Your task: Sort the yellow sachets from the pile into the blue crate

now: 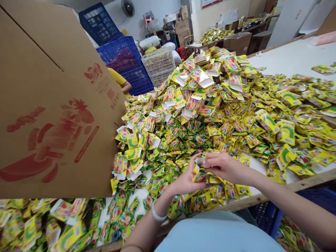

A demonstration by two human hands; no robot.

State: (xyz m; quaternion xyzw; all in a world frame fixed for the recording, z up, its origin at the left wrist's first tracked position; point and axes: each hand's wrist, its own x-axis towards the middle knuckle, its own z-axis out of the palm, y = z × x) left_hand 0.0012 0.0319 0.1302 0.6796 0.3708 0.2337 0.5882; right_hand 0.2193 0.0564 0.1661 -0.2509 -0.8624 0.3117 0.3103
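My left hand (183, 181), a white band on its wrist, grips a small yellow candy box (195, 173) above the front of the table. My right hand (226, 168) comes in from the right, its fingers pinched together at the box's pale upper flap. Whether a sachet is also between those fingers is hidden. Green candy sachets (170, 148) lie under and to the left of my hands. Yellow sachets (236, 131) spread out to the right. Beyond them rises a heap of small yellow cartons (199, 77), many with white end flaps standing out.
A large brown carton (60, 115) with red fruit print stands at the left. Behind it are blue crates (123, 57), a white crate (159, 64) and a person's yellow sleeve (117, 77). The table's wooden edge (312, 180) runs before me, with a blue crate (267, 213) below it.
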